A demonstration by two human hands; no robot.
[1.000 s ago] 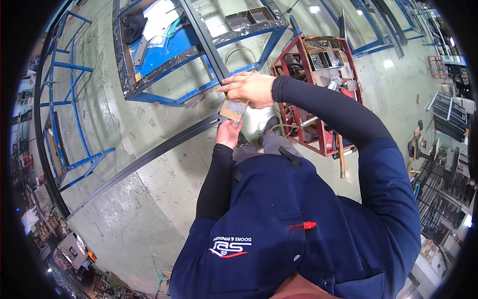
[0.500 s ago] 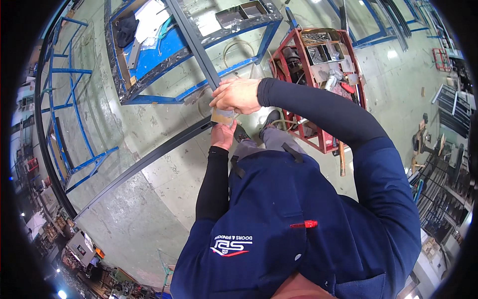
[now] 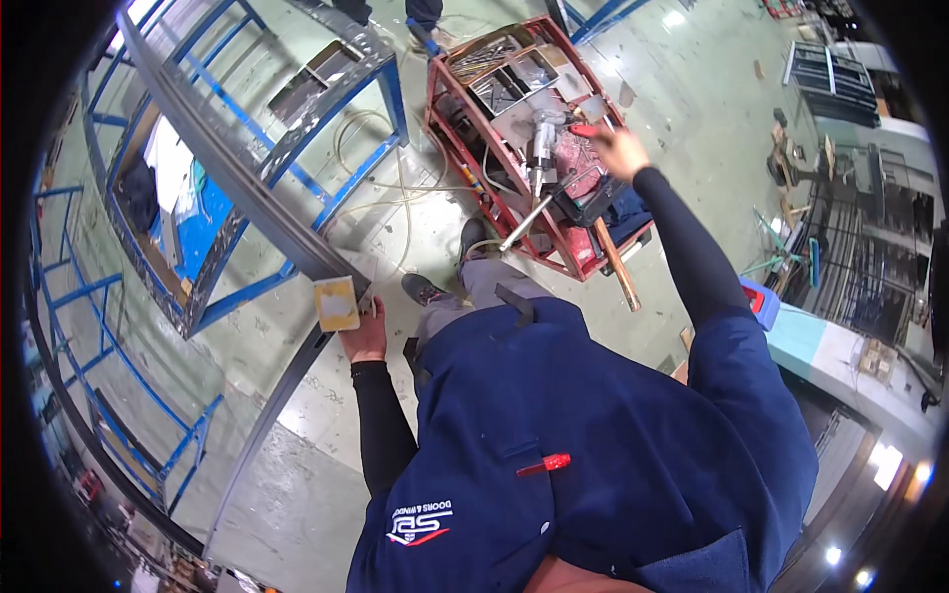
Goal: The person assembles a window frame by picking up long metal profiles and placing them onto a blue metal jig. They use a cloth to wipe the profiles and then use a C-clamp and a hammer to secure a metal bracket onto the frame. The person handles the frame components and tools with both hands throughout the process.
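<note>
My left hand (image 3: 366, 334) is closed at the corner where the dark grey metal profiles meet. Its fingers curl against a square tan block (image 3: 337, 304) with pale edges, and part of the grip hides behind that block. One dark profile (image 3: 262, 212) runs from this corner up over the worktable; another profile (image 3: 265, 420) slants down to the left. Out to the right, my right hand (image 3: 621, 153) reaches over the red cart with fingers pinched on a red-handled tool (image 3: 585, 130). A grey power drill (image 3: 543, 148) lies on the cart beside it.
The red metal cart (image 3: 465, 183) carries trays of bits and small parts, and a hammer's wooden handle (image 3: 617, 265) juts from its near side. A blue-framed worktable (image 3: 341, 128) stands left, with a pale hose (image 3: 405, 203) on the floor. Another person's legs (image 3: 423, 15) show at the top.
My right hand has left the block at the profile corner and moved right to the red-handled tool on the cart. My left hand stays at the corner. The whole view has shifted right.
</note>
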